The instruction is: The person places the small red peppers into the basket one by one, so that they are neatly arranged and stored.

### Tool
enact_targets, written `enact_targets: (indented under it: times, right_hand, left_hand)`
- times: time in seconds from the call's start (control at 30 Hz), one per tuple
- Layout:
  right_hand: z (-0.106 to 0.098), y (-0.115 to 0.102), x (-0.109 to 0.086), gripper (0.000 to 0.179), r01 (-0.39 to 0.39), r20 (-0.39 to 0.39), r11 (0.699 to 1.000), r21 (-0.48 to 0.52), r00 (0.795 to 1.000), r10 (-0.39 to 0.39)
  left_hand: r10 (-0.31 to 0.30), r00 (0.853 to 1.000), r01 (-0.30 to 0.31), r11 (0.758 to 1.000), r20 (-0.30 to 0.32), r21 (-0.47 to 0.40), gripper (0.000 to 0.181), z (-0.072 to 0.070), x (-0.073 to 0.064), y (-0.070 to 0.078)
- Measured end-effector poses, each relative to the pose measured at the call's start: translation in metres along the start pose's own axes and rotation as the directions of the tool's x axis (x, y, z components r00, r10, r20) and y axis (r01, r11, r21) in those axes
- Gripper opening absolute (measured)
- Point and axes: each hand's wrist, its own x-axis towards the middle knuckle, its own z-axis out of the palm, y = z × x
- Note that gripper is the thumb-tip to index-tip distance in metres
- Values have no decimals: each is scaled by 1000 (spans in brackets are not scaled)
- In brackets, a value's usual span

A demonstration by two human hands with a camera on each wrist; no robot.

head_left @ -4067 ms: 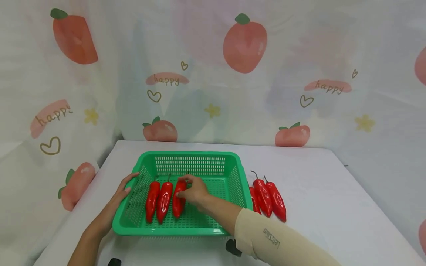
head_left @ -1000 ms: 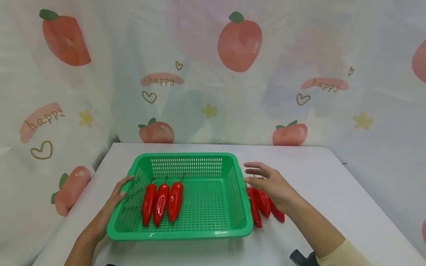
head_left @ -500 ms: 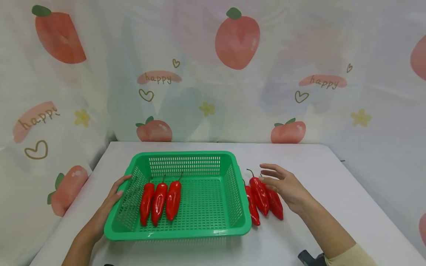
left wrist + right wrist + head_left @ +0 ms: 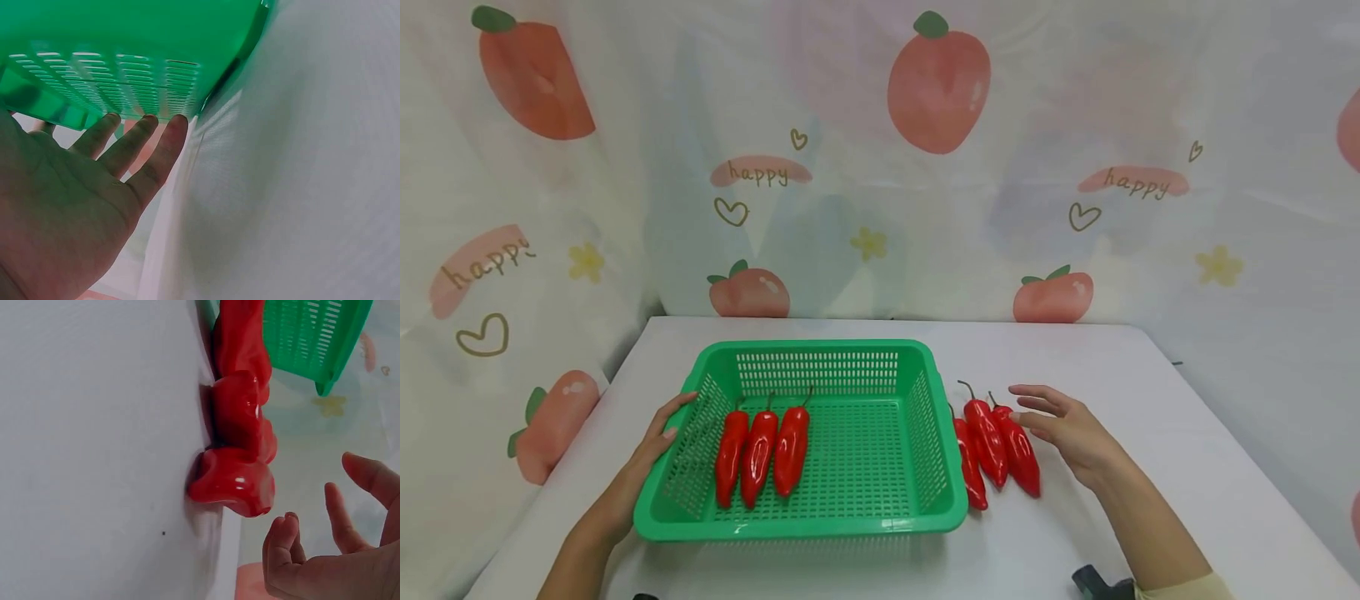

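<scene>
Right hand (image 4: pixel 1071 433) hovers, fingers apart, gripping nothing, just beside three red peppers (image 4: pixel 987 444) between the green basket (image 4: pixel 801 529) and the table's (image 4: pixel 1075 354) right edge; the basket hides part of the leftmost! Left hand (image 4: pixel 634 482), fingers spread, touches the basket's left side; three more peppers (image 4: pixel 758 457) lie inside.

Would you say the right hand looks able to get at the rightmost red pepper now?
Very likely yes: the right hand holds nothing and is close beside the rightmost red pepper, with nothing visible between them; the green basket lies left of both.
</scene>
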Motion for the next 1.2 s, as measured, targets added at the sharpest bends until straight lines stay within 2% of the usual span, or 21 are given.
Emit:
enact_targets:
  times: [0.2,0.47,0.6,0.83,1.07,1.2]
  right_hand:
    - [-5,14,0,57,-2,-61,1000,19,998,3]
    - [-10,17,1,55,17,-51,1000,11,999,-17]
    - [-12,22,1,54,18,-25,998,55,1000,-16]
    - [-14,34,7,60,-14,75,990,141,997,3]
    - [-12,39,5,63,-52,98,987,151,995,38]
    - [-9,43,6,67,-50,119,989,143,992,33]
  left_hand:
    - [0,1000,0,1000,8,1,53,-1,1,0]
    - [-2,1000,2,1000,-3,3,53,-1,-1,3]
    - [-13,1000,13,1000,-16,17,53,-1,-2,4]
    - [-22,1000,22,999,-20,24,53,-2,-4,4]
    - [-23,1000,23,999,0,34,53,-2,-1,7]
    - [-32,999,32,998,-1,47,52,-3,0,7]
